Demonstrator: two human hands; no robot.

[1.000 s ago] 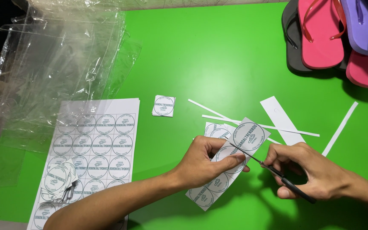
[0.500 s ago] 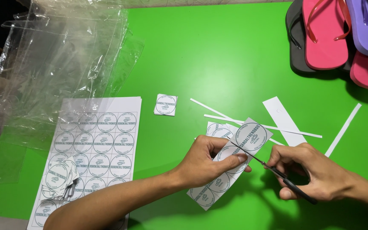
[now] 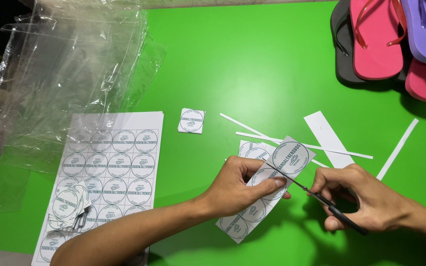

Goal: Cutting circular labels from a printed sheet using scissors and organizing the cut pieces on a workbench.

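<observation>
pinched between thumb and fingers, our left hand (image 3: 240,184) keeps a closed grip on a paper strip of round labels (image 3: 267,189) above the green desk (image 3: 252,64). our right hand (image 3: 366,199) is clenched on the scissors (image 3: 321,199), blades meeting the strip just right of that grip. a cut square label (image 3: 192,120) lies well apart.

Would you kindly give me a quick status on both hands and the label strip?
Left hand pinching label strip. Right hand gripping scissors, blades across the strip below the top label. Paper offcuts beside; nothing blocking.
</observation>
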